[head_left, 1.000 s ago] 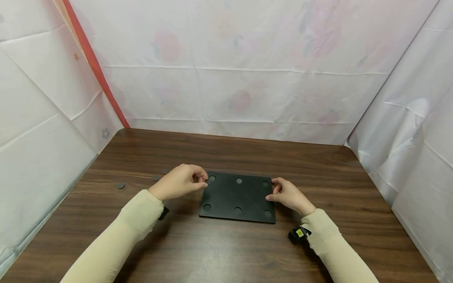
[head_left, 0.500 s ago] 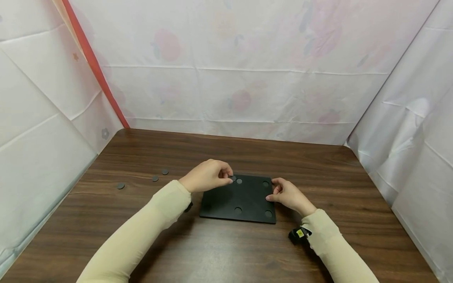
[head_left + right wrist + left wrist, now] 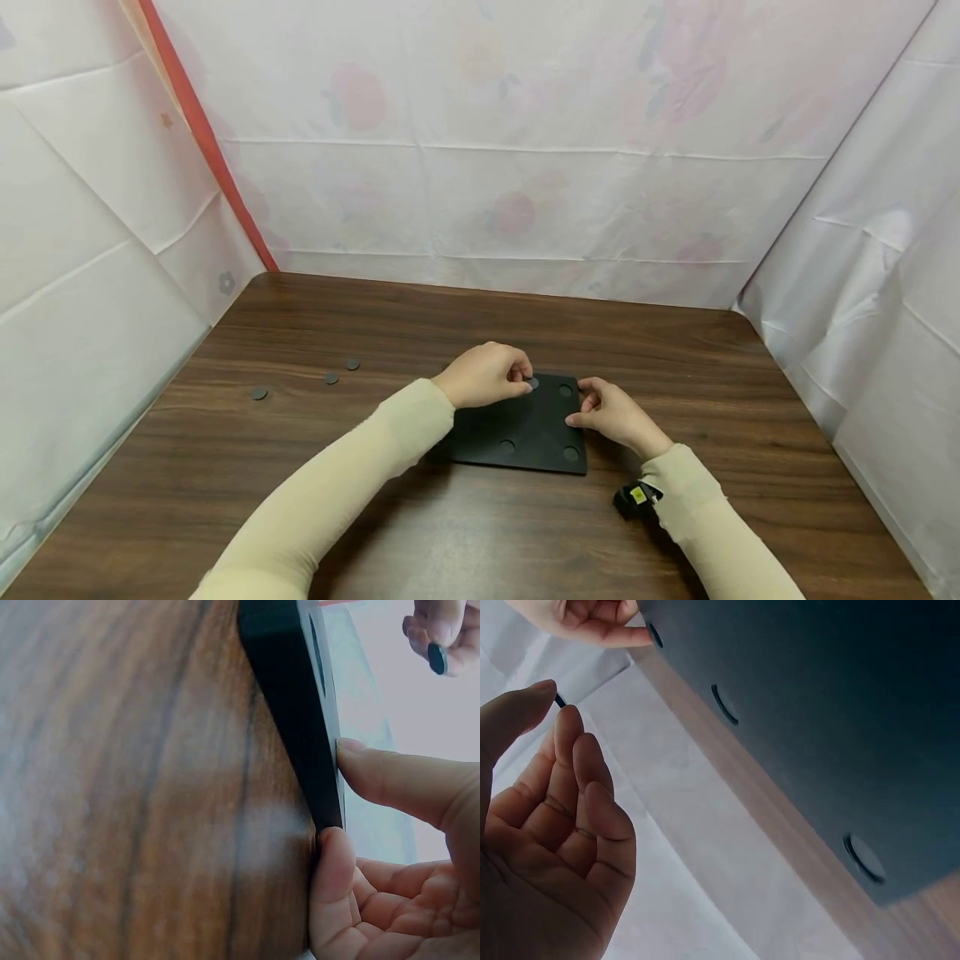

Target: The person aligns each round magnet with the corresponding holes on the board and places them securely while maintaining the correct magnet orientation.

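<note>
Dark wood grain runs along the counter (image 3: 450,542), on which a black board (image 3: 536,425) with round recesses lies, its right edge pinched between the thumb and fingers of the right hand (image 3: 613,417). Just above the board, not touching it, the left hand (image 3: 483,377) holds a small dark disc (image 3: 438,659) in its fingertips. Three loose discs (image 3: 332,378) lie well to the left, and pale printed cloth (image 3: 480,167) hangs behind the counter.

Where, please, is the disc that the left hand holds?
In the head view, the disc is pinched in the left hand, above the far side of the black board, left of the right hand.
</note>
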Demonstrator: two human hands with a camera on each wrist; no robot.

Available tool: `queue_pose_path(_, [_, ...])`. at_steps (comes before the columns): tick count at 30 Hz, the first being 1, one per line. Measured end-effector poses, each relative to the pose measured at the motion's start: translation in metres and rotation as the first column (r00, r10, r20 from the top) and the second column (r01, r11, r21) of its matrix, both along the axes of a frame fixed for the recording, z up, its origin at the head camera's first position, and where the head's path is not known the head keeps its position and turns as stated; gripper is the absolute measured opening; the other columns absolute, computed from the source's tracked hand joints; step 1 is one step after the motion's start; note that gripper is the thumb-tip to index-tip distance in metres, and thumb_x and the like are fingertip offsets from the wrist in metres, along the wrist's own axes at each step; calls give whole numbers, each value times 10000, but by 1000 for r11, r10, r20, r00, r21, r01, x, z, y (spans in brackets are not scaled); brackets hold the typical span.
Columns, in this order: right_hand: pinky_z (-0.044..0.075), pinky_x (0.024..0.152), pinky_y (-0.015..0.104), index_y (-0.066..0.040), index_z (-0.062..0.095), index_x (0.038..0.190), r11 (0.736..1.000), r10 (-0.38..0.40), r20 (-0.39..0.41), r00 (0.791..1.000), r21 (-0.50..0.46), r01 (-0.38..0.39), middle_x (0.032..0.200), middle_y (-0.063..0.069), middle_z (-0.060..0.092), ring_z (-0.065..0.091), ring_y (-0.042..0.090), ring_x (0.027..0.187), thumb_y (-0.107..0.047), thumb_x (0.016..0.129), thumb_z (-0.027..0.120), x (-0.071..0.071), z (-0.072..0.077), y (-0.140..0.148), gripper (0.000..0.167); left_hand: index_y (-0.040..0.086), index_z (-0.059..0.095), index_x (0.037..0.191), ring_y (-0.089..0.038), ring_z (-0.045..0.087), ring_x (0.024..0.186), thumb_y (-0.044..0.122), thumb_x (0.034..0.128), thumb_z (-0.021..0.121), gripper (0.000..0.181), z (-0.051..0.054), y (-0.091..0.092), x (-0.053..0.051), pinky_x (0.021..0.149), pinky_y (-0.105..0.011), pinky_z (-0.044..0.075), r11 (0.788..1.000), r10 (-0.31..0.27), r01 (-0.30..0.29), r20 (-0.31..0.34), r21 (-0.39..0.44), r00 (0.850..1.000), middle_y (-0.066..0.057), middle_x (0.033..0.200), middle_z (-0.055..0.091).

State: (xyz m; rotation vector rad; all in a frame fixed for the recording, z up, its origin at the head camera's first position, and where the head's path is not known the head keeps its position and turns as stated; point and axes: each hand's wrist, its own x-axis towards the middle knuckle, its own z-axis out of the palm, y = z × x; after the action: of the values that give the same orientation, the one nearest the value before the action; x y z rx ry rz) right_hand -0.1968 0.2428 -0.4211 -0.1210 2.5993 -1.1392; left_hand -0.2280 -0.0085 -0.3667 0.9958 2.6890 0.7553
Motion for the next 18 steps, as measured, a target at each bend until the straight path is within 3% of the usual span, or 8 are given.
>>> queue_pose_path(12, [412,605,309,38,405,1427,1000,12,-6,1000,7,-12,861,80,559,492,184,677,-190,861,757,-2,1,1,704,131,687,1117,-62,593,756,276,951,656,222,-4,33,-14,752,-236,512,999,27,-27,-3,-46,1000,48,913,670])
queue_pose_path(18, [411,606,302,35,394,1433,1000,16,9,1000,-10,-16,868,85,559,492,184,686,-195,865,754,-1,3,2,712,135,687,1114,-75,617,798,286,954,651,223,-6,49,-16,770,-251,526,993,21,-22,-11,-116,1000,24,966,690])
